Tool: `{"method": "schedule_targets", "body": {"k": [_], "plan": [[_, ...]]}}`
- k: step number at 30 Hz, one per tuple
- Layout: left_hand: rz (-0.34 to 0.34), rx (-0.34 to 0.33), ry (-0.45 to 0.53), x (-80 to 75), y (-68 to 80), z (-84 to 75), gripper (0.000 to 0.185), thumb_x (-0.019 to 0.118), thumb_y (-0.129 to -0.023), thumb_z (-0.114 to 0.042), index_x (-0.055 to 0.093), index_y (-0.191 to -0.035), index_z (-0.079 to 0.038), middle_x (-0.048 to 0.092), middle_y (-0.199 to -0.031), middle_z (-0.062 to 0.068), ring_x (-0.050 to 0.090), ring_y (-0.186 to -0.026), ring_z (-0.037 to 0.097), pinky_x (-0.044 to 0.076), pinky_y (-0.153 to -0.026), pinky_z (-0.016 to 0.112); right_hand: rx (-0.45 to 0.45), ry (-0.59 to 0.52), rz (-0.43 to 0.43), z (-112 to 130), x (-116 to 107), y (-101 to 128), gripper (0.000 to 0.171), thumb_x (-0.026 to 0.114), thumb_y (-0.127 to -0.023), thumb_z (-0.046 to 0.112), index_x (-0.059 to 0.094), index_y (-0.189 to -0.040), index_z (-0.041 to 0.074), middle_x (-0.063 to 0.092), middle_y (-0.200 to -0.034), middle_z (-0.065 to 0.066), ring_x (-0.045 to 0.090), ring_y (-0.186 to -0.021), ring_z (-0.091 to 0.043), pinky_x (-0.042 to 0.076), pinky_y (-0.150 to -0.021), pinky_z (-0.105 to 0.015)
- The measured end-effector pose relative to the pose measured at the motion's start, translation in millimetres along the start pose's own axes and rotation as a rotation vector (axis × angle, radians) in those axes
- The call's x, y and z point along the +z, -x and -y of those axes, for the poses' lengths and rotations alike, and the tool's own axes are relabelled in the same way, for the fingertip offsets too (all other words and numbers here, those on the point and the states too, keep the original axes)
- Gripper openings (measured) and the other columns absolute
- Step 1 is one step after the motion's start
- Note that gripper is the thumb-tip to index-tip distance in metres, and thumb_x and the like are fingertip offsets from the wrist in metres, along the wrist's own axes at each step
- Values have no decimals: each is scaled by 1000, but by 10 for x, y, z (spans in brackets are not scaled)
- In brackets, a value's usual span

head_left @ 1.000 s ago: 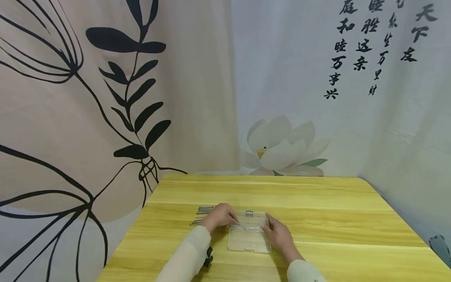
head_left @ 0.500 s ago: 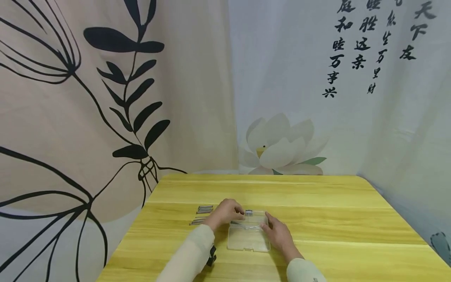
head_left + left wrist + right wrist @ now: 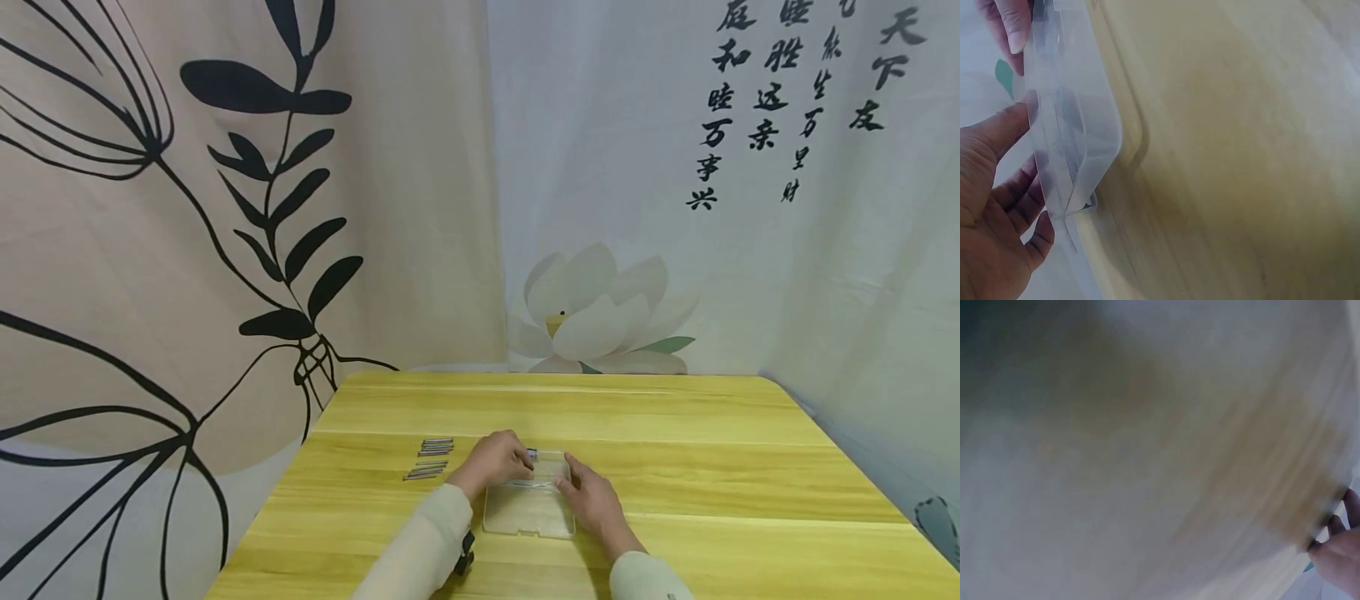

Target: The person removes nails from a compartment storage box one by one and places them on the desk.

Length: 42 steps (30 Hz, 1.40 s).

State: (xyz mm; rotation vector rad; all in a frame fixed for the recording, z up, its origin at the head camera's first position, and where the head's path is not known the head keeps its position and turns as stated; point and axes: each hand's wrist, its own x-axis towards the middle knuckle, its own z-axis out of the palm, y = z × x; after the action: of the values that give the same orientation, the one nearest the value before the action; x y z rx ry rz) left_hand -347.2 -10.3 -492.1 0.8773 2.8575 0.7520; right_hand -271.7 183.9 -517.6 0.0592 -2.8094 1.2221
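A clear plastic box [image 3: 529, 510] lies on the table with its lid opened out, hinge line across the middle. My right hand [image 3: 594, 502] grips its right side, thumb at the near side and fingers at the outer edge. Over the far half is my left hand [image 3: 498, 461], fingers bent down at the box. In the left wrist view, the left hand [image 3: 997, 206] has its fingertips behind the translucent wall of the box [image 3: 1088, 119]; whether they hold something I cannot tell. In the right wrist view only the right hand's fingers [image 3: 1338, 550] show at the edge.
Two groups of slim dark metal pieces like nails, an upper group [image 3: 436, 447] and a lower group [image 3: 426, 471], lie left of the box on the wooden table [image 3: 712, 467]. A printed curtain [image 3: 420, 183] hangs behind the table.
My left hand has moved to the right over the far half of the box, rising a little and then lowering. The right hand and the box have stayed nearly in place.
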Motion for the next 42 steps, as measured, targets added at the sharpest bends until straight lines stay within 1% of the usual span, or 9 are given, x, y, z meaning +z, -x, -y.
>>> {"method": "schedule_targets", "body": {"k": [7,13,17,22,25,29,32,36,42], "plan": [[26,-1,-16,16,-11,-1,5,80,-85,-25,81,-82,-22,67,-89,-15,59,-79,2,51,-73,27,-6,2,-3,1,0,6,54,59,-101,25,45,-146,-1,52,-138,-28,43,-130,-49,34,-104,-62],[48,-6,-44,2,-22,-12,5,80,-85,-28,81,-83,-23,65,-86,-16,58,-75,1,50,-71,24,-12,-2,-5,-19,15,-4,54,59,-101,25,45,-146,-1,52,-138,-27,43,-131,-49,34,-104,-62],[70,-12,-60,-13,-33,-19,6,80,-86,-29,82,-84,-24,68,-85,-17,60,-74,0,51,-71,23,-9,-4,-4,-30,22,-10,54,59,-101,26,45,-146,-1,52,-138,-27,42,-131,-49,33,-104,-62],[90,13,-101,-21,-50,-25,6,79,-86,-30,82,-85,-25,70,-85,-16,61,-75,-1,51,-71,22,-19,-10,-3,-30,26,-9,54,59,-101,25,45,-146,-1,52,-138,-27,43,-130,-49,34,-104,-62],[89,44,-151,-8,-74,-24,7,79,-85,-31,82,-86,-24,70,-84,-16,61,-74,-1,51,-70,21,-24,-16,-2,-33,29,-10,54,59,-101,25,45,-146,-2,52,-138,-27,43,-130,-49,34,-104,-62],[74,104,-243,16,-106,-31,8,80,-84,-32,82,-85,-24,70,-82,-16,61,-73,-2,50,-68,18,-24,-15,-2,-40,28,-15,55,59,-101,26,45,-146,-1,53,-138,-27,43,-131,-49,34,-104,-62],[68,140,-291,32,-127,-35,7,80,-84,-32,82,-85,-25,71,-82,-16,61,-72,-3,49,-67,17,-25,-16,-5,-42,27,-14,54,59,-101,26,45,-146,-1,53,-137,-27,43,-130,-49,34,-104,-62],[71,156,-283,56,-156,-14,6,81,-84,-32,82,-84,-25,71,-81,-17,60,-72,-4,48,-67,17,-28,-16,-13,-43,28,-11,54,59,-101,25,46,-145,-2,54,-136,-28,44,-129,-50,35,-104,-62],[83,155,-253,66,-166,-17,5,80,-85,-29,82,-85,-25,71,-81,-16,60,-73,-3,48,-67,16,-9,-14,-5,-50,20,-17,55,58,-101,27,45,-147,-1,53,-137,-27,42,-131,-50,33,-104,-62]]}}
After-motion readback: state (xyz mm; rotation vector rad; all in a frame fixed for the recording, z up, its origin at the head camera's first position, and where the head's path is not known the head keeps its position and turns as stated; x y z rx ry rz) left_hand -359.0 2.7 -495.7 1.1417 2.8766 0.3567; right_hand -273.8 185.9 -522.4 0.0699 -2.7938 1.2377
